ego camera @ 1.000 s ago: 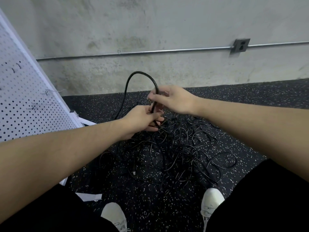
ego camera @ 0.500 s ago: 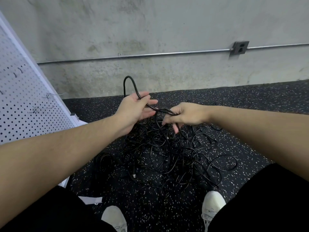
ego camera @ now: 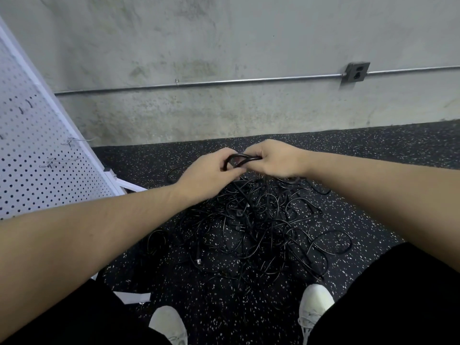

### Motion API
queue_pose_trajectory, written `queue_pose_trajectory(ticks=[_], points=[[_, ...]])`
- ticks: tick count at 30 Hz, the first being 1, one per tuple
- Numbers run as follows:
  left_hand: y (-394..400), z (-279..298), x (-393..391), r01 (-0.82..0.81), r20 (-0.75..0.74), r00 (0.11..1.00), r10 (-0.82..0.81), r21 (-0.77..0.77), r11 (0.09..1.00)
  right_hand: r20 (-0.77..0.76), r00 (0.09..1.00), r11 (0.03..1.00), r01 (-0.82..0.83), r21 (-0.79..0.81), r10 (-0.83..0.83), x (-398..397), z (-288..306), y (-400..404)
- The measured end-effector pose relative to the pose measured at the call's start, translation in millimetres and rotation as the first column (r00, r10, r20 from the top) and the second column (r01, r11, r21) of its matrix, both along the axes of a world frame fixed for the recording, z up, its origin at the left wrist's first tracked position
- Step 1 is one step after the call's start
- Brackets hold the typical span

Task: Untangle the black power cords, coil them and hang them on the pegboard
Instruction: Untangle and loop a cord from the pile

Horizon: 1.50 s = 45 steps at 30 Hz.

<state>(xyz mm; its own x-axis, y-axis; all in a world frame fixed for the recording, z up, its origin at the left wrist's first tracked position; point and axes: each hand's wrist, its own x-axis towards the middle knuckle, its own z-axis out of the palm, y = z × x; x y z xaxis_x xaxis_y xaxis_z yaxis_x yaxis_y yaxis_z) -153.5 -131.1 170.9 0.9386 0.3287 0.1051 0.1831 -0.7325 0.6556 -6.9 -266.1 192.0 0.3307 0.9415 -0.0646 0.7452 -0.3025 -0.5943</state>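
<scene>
I am wearing black pants and white shoes with laces, and my arms are showing bare, no sleeves.

Both hands together, fingers curled.

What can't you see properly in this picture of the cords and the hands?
- Head view: how many cords are in the pile; they overlap and blend into the dark speckled floor.
- Head view: the rest of the cord loop; the left hand and right hand cover its ends.
- Head view: most of the pegboard; the left picture edge cuts it off.
- Head view: the hooks on it are too small to count.
</scene>
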Motion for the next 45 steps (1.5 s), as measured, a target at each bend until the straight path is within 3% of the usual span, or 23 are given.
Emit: queue_pose_trajectory(ticks=[2, 5, 9, 12, 14, 19, 21, 23, 28, 29, 31, 33, 35, 39, 43, 45], points=[[4.3, -2.4, 1.6, -0.013, 0.061, 0.998, 0.014, -0.016, 1.0, -0.065, 0.998, 1.0, 0.004, 0.021, -0.002, 0.5, 3.0, -3.6], [14.9, -3.2, -1.2, -0.042, 0.022, 0.999, 0.049, -0.234, 0.971, -0.158, 0.987, 1.0, 0.014, 0.007, -0.013, 3.3, 9.1, -12.3], [29.1, -8.9, -6.9, -0.101, -0.069, 0.995, 0.079, -0.447, 0.889, -0.096, 0.995, 0.996, -0.013, -0.088, 0.004, 13.1, 6.4, -27.5], [32.5, -7.7, -7.2, -0.132, -0.101, 0.991, 0.087, -0.642, 0.755, -0.058, 0.993, 0.994, 0.101, 0.05, -0.098, 22.5, 5.4, -34.7], [30.4, -5.8, -5.9, -0.164, -0.111, 0.986, 0.122, -0.679, 0.716, -0.005, 0.996, 0.991, 0.094, 0.096, -0.094, 23.1, 8.2, -34.2], [17.9, 4.5, 7.4, -0.226, -0.056, 0.958, 0.283, -0.755, 0.615, 0.208, 0.976, 0.997, -0.074, 0.01, 0.071, 18.1, 14.1, -23.6], [16.1, 8.4, 13.4, -0.21, -0.014, 0.949, 0.314, -0.77, 0.602, 0.186, 0.976, 0.993, -0.116, -0.007, 0.115, 11.8, 16.2, -19.8], [12.9, 11.7, 16.7, -0.175, 0.014, 0.954, 0.299, -0.784, 0.595, 0.018, 0.999, 0.999, -0.044, 0.019, 0.044, 2.6, 16.1, -15.2], [2.1, 21.0, 23.6, -0.097, 0.042, 0.978, 0.202, -0.771, 0.629, -0.267, 0.946, 0.983, 0.177, -0.052, -0.185, -3.3, 6.1, -4.8], [1.5, 22.4, 24.2, -0.087, 0.04, 0.982, 0.185, -0.773, 0.628, -0.274, 0.942, 0.981, 0.176, -0.084, -0.193, -3.3, 5.2, -4.8], [1.2, 23.1, 22.7, -0.067, 0.018, 0.991, 0.131, -0.783, 0.618, -0.1, 0.983, 0.986, 0.142, -0.087, -0.151, -0.9, 5.3, -4.6], [2.8, 21.5, 18.0, -0.068, -0.017, 0.996, 0.086, -0.774, 0.63, -0.036, 0.988, 0.988, 0.152, -0.009, -0.152, 2.9, 6.3, -5.5], [7.8, 16.4, 12.4, -0.096, -0.086, 0.995, 0.048, -0.74, 0.665, -0.154, 0.966, 0.973, 0.22, 0.074, -0.207, 5.2, 10.4, -9.0], [17.9, 0.0, -0.7, -0.083, -0.305, 0.947, -0.103, -0.54, 0.837, -0.329, 0.857, 0.875, 0.462, 0.148, -0.397, 21.2, 15.8, -15.6], [19.4, -3.8, 3.0, -0.105, -0.2, 0.98, 0.014, -0.454, 0.885, -0.17, 0.889, 0.904, 0.426, -0.026, -0.424, 30.4, 4.1, -23.4], [19.6, 0.6, 7.1, -0.095, -0.161, 0.986, 0.045, -0.319, 0.943, -0.142, 0.893, 0.903, 0.43, -0.015, -0.428, 31.7, -0.8, -23.2]])
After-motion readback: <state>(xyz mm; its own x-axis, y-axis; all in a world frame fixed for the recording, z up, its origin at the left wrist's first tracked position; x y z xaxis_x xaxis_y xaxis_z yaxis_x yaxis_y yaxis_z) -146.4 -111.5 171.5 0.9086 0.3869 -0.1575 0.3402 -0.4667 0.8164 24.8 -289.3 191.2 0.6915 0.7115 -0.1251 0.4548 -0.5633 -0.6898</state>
